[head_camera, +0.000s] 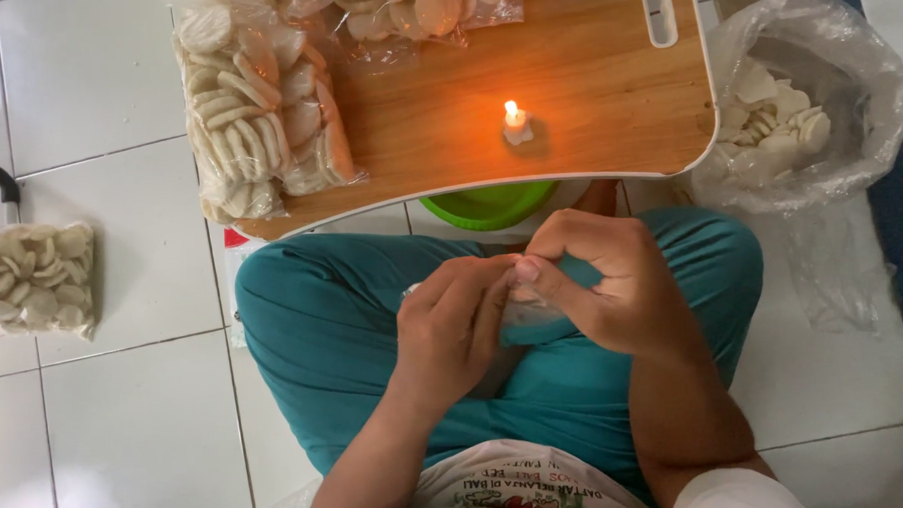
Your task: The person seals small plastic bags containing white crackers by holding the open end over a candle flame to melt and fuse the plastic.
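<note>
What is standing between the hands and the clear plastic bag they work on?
Nothing visible: the left hand and the right hand both already pinch the clear plastic bag over the lap.

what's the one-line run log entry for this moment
left hand: pinching clear plastic bag | right hand: pinching same bag | lit candle on wooden tray table | cracker packs beside
</note>
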